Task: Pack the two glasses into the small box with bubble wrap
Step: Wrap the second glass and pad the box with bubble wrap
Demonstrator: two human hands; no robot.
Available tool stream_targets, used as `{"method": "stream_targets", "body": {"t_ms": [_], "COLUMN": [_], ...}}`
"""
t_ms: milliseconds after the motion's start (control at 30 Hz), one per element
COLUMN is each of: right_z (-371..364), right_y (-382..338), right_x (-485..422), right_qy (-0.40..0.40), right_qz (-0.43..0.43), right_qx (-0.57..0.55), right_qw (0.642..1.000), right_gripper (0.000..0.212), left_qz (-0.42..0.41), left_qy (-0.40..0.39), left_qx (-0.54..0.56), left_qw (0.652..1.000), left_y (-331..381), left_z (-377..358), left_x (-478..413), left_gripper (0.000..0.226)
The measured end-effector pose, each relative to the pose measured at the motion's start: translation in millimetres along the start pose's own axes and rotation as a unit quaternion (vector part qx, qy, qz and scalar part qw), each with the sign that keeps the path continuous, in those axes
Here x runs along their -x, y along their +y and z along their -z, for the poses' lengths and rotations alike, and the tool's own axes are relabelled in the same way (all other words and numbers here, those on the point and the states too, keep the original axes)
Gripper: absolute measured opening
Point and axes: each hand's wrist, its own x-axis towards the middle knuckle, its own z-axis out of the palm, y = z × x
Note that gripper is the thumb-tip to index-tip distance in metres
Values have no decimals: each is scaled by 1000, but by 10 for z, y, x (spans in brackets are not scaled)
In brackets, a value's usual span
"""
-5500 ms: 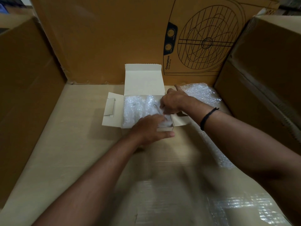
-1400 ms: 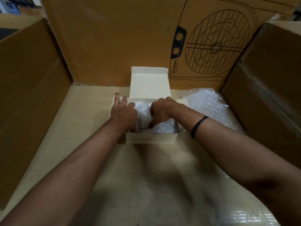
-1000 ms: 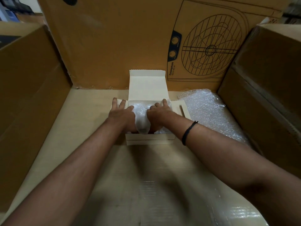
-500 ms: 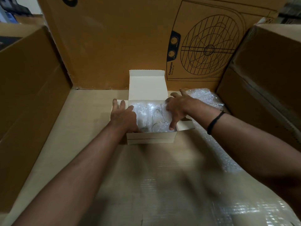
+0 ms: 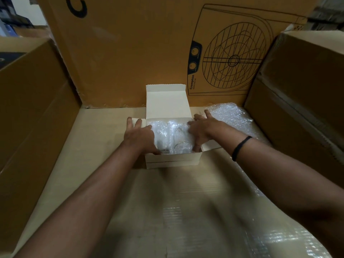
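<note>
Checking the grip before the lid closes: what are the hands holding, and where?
Nothing is gripped: left hand and right hand lie open on the box's side flaps, thumbs inside, beside the bubble wrap.

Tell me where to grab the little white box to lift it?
I'd grip the small box low on its left and right walls, one hand coming from each side. Its top is open, the lid stands upright at the back, and the glasses sit inside.
</note>
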Motion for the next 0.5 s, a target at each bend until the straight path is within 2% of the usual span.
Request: {"method": "stream_targets", "body": {"t_ms": [67,100,133,200,267,367,500], "right_z": [45,74,110,186,259,306,161], "right_y": [72,99,112,81,29,-32,-129], "right_x": [62,71,61,66,85,62,-134], "right_qy": [61,90,100,64,24,-21,-41], "right_qz": [0,2,2,1,-3,-7,7], "right_qx": [-71,-92,-119,-155,-100,-59,43], "right_qw": [996,992,988,986,995,998,998], "right_gripper": [90,90,90,91,89,77,69], "left_qz": [-2,-6,-14,-35,-47,-46,-46], "left_qy": [59,81,84,46,15,-5,8], "left_qx": [78,110,128,118,77,35,-4], "left_qw": [995,991,988,991,996,998,999], "left_y": [-70,-92,-100,-67,-35,-25,-15], "left_z": [65,95,127,186,186,137,100], "left_x": [23,28,27,-6,-102,-210,-212], "left_gripper": [56,54,60,85,95,82,84]}}
